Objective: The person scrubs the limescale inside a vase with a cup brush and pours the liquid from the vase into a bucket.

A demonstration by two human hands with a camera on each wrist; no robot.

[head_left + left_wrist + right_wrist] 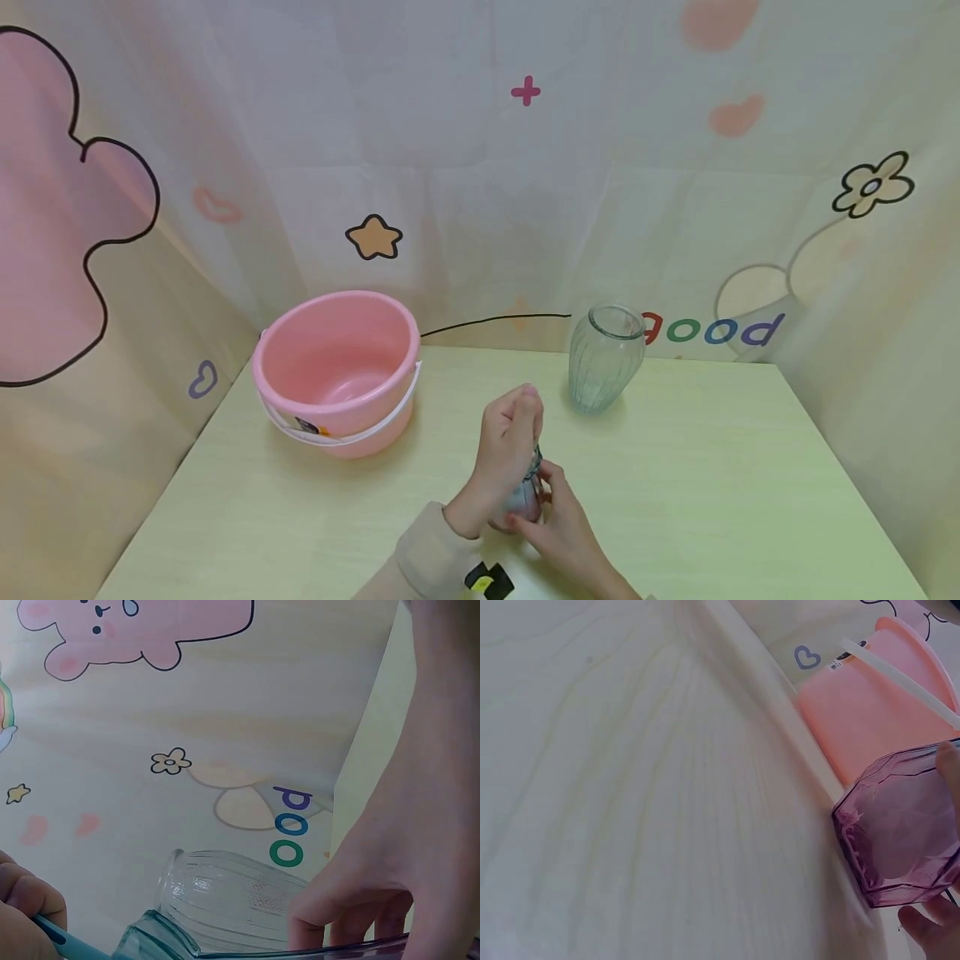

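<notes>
My left hand (506, 437) is a fist above the mouth of a glass vase (523, 500), teal at the neck and purple toward the base. In the left wrist view that fist grips a light-blue handle (73, 945), which runs to the vase's teal rim (156, 936); its far end is hidden. My right hand (566, 529) holds the vase's body, its fingers and thumb around the side. The right wrist view shows the vase's faceted purple base (900, 832) near the table. Beyond the hands stands a clear ribbed glass vase (606, 362), upright.
A pink bucket (337, 421) with a white handle stands on the table (712, 475) at the back left. A small black and yellow thing (489, 581) shows at the near edge. A printed curtain (465, 167) hangs behind the table and along both sides.
</notes>
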